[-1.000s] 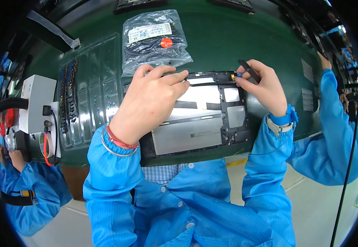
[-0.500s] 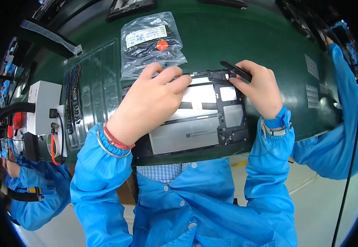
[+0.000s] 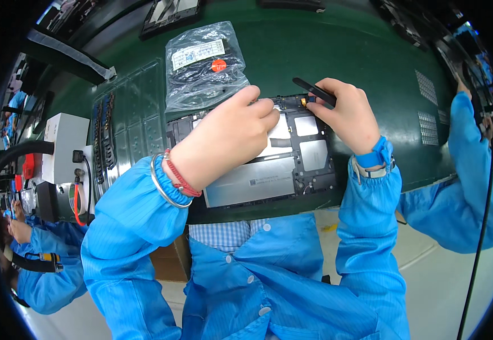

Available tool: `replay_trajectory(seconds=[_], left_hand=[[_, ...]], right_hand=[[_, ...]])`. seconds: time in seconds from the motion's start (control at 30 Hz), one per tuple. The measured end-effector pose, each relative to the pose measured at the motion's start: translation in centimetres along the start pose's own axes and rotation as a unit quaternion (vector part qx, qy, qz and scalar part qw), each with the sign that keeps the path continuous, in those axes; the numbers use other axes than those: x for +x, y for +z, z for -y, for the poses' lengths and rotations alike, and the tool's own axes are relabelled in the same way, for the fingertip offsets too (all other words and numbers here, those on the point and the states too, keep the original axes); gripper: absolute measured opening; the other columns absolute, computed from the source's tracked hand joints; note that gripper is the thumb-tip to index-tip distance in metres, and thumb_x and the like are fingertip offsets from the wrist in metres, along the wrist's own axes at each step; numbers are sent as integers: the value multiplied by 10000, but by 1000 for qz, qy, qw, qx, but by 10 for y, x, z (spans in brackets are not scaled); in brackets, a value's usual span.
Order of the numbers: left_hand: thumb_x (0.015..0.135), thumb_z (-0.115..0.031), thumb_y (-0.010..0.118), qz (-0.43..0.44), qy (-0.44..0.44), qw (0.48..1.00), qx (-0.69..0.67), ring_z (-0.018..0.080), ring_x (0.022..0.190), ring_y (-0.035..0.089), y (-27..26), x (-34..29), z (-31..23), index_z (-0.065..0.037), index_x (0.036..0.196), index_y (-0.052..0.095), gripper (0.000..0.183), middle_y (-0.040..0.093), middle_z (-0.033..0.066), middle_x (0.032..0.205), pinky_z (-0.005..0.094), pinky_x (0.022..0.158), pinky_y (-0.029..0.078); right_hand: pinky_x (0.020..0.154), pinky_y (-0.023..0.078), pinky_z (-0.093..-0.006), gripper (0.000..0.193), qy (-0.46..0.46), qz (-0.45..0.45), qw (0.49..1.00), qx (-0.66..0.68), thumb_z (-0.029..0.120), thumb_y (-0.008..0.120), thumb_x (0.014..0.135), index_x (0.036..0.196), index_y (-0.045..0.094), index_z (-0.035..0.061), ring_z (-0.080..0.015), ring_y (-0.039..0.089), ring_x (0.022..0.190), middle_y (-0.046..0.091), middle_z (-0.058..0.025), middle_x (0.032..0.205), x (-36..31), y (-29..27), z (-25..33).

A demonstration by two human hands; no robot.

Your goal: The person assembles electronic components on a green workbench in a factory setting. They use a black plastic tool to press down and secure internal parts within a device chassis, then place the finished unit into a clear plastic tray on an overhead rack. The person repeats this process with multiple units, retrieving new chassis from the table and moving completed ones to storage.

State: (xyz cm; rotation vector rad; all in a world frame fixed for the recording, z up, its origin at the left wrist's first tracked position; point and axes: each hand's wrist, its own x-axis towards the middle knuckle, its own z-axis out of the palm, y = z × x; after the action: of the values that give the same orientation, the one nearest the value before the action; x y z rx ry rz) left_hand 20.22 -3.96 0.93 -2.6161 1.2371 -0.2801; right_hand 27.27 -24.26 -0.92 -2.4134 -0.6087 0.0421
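A tablet-like device (image 3: 252, 184) lies with its inside showing at the table's near edge, a black frame around silver plates. My left hand (image 3: 232, 133) is over its upper middle, fingers curled together with the tips at the far edge; what they hold, if anything, is hidden. At the far right corner, my right hand (image 3: 348, 116) is closed around a slim black tool (image 3: 314, 90), perhaps tweezers, its blunt end pointing up and left. Thumb and fingertips of that hand are beside a small gold-coloured part (image 3: 304, 102) on the device.
Beyond the device lies a clear plastic bag (image 3: 204, 85) with dark parts inside. To the left are a clear tray (image 3: 136, 116) with dark strips (image 3: 105, 136), and a white box (image 3: 65, 141). Perforated metal sheets (image 3: 428, 127) lie right. Co-workers' blue sleeves (image 3: 456, 204) show at both sides.
My left hand has shifted right over the device, covering more of its upper middle. My right hand, still holding the black tool, has moved slightly left along with the device's corner in view.
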Motion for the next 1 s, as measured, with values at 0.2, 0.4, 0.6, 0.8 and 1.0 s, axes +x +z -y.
replay_trajectory(seconds=[0.2, 0.4, 0.6, 0.8, 1.0], left_hand=[[732, -133, 565, 32, -48, 998, 10, 158, 973, 515, -2, 2, -7, -34, 831, 651, 164, 582, 13, 1063, 315, 872, 373], [725, -80, 537, -98, -233, 964, -76, 180, 1037, 522, -28, -42, -40, -43, 868, 650, 186, 559, 26, 1150, 372, 888, 379], [745, 57, 453, -277, -264, 664, -643, 247, 889, 590, -17, -87, -117, -67, 958, 627, 302, 594, 102, 1052, 310, 767, 453], [845, -57, 406, -188, -288, -20, -939, 246, 1181, 436, 11, -100, -148, 31, 1280, 353, 446, 422, 181, 1298, 363, 951, 384], [859, -100, 410, -198, -292, -73, -933, 274, 1263, 335, 9, -96, -148, 42, 1268, 357, 436, 399, 176, 1318, 383, 1001, 323]], right_hand=[[603, 472, -279, 170, -47, -65, 987, 136, 142, 636, 747, 854, 617, 10, -195, 627, 678, 631, -104, 729, 5, -6, 3], [625, 474, -252, 267, -135, -111, 973, 154, -50, 537, 689, 925, 629, 37, -162, 597, 690, 617, -75, 818, 2, -8, 22], [698, 501, -327, 378, -266, 33, 957, -113, 21, 543, 664, 1011, 634, 141, -230, 606, 824, 602, -10, 976, 9, 26, 46], [653, 508, -318, 359, -255, 61, 947, -184, 44, 578, 657, 995, 641, 147, -200, 614, 797, 579, 4, 993, 7, 39, 53], [654, 505, -316, 345, -278, 64, 948, -138, 42, 587, 629, 958, 646, 126, -221, 611, 787, 594, -7, 983, 6, 38, 51]])
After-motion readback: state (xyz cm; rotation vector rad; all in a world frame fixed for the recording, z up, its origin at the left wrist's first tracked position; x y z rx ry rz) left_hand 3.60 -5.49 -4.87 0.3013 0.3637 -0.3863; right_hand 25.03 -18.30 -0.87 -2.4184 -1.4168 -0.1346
